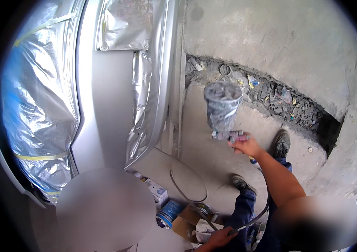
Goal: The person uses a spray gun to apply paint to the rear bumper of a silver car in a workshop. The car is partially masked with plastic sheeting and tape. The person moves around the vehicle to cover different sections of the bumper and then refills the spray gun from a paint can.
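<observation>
Right hand point(247, 145): fingers closed round spray gun point(231, 136), centre
Left hand point(221, 238): fingers gripping hose point(268, 196), lower centre
Cup point(222, 111): atop spray gun, centre
Panel point(107, 96): upper left

right hand point(246, 145) grips spray gun point(223, 113) | left hand point(221, 237) holds hose point(252, 221)
</observation>
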`<state>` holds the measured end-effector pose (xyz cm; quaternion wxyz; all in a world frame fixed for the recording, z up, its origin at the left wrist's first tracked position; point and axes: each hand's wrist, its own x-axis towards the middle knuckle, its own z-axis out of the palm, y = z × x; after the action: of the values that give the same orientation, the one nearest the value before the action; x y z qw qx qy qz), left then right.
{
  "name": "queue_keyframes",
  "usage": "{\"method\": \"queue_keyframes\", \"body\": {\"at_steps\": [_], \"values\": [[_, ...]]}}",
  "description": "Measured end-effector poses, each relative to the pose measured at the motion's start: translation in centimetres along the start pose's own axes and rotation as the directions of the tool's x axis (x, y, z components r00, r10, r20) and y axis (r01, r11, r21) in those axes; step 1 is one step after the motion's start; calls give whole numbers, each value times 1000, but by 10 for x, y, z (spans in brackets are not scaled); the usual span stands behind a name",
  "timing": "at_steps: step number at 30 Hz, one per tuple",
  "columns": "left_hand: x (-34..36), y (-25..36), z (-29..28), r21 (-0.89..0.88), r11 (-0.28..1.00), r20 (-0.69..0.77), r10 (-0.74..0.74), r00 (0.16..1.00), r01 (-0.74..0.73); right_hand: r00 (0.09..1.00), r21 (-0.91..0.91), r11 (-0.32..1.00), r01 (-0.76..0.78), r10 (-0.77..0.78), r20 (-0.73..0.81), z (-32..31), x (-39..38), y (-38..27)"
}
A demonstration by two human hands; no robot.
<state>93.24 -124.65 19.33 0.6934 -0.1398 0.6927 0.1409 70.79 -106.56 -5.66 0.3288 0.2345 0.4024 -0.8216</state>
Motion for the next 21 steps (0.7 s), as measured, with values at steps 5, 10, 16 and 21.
{"method": "queue_keyframes", "body": {"at_steps": [5, 10, 16, 21], "values": [[21, 31, -2, 74, 996, -212, 56, 976, -41, 829, -157, 955, 252, -297, -475, -52, 64, -93], [45, 25, -11, 95, 991, -444, 124, 888, -91, 645, -54, 874, 482, -396, -653, -42, 79, -129], [26, -19, -8, 89, 996, -298, 23, 954, 3, 919, -27, 988, 153, -152, -362, 34, 42, 9], [-4, -42, -1, 305, 950, -145, 112, 983, -64, 983, -1, 998, 71, -69, 173, 96, -72, 110]]}}
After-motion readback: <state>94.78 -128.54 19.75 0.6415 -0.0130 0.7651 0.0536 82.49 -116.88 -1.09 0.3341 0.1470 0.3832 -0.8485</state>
